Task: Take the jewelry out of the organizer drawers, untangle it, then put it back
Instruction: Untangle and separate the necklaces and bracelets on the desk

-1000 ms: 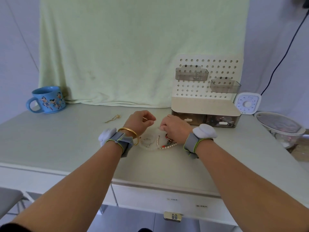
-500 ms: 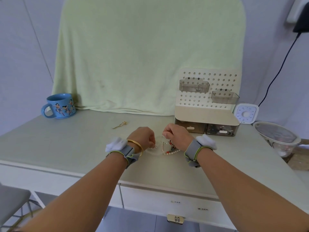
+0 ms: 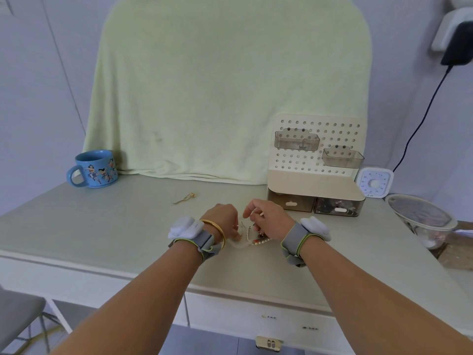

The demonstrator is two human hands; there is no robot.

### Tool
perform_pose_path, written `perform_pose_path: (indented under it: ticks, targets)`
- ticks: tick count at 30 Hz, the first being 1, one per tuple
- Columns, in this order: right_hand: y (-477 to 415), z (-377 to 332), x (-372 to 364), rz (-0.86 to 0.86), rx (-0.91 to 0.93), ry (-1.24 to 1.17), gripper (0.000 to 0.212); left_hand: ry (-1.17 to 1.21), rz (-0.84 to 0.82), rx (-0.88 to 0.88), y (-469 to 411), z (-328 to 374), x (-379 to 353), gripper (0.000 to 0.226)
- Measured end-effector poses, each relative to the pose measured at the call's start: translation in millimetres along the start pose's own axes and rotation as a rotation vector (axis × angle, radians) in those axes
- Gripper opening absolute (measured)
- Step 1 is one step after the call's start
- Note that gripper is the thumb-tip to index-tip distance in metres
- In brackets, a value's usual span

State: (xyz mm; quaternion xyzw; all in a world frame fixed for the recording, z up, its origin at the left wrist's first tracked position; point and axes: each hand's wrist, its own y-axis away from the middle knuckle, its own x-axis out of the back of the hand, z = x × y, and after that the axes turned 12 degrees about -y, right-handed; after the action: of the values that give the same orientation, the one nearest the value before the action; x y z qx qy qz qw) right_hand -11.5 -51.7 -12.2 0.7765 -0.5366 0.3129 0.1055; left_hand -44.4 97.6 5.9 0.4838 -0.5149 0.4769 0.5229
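A tangle of jewelry (image 3: 252, 235), with a pearl strand, dark red beads and thin chain, lies on the table between my hands. My left hand (image 3: 221, 220) is curled, its fingertips pinching part of the tangle at its left side. My right hand (image 3: 268, 219) is curled over the right side and pinches a thin piece above the beads. The cream organizer (image 3: 314, 180) stands behind to the right; both smoky drawers are closed, and the right drawer (image 3: 336, 207) holds more jewelry. A small gold piece (image 3: 185, 198) lies apart at the back left.
A blue cartoon mug (image 3: 96, 169) stands at the back left before a hanging pale green towel (image 3: 225, 85). A white timer (image 3: 375, 181) and a covered glass bowl (image 3: 422, 219) sit at the right. A grey chair (image 3: 18, 308) is below left.
The view has tilted up, so hands and table sit lower in frame. My left hand has dropped from a raised pinch down onto the tangle; my right hand stays on the beads.
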Motion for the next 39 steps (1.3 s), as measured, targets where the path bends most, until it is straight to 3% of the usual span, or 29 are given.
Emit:
perform_pose_path:
  ticks: [5, 15, 21, 28, 33, 36, 39]
  targets:
    - [-0.4, 1.8, -3.1, -0.014, 0.016, 0.022, 0.026, 0.047, 0.033, 0.032, -6.0, -0.1, -3.2, 0.021]
    - [-1.9, 3.7, -1.4, -0.007, -0.006, -0.055, 0.020, 0.486, 0.039, 0.071, -3.9, -17.9, 0.6, 0.009]
    - [-7.7, -8.2, -0.7, 0.061, -0.062, -0.350, 0.015, 0.806, 0.136, 0.116, -6.9, -19.6, 6.7, 0.015]
    - [-19.4, -19.9, -12.8, 0.006, -0.070, -0.476, 0.016, 0.876, 0.151, 0.184, -6.7, -31.5, 1.6, 0.010]
    - [-37.1, -33.2, -37.3, 0.025, -0.014, -0.457, 0.016, 0.839, 0.195, 0.251, -5.3, -55.3, 3.2, 0.001]
    - [-47.4, -41.9, -52.7, 0.035, 0.002, -0.433, 0.022, 0.836, 0.218, 0.300, -5.5, -73.5, 3.9, 0.007]
    - [-57.5, -49.8, -68.8, 0.051, -0.001, -0.438, 0.013, 0.832, 0.253, 0.338, -5.4, -91.2, 1.5, 0.005]
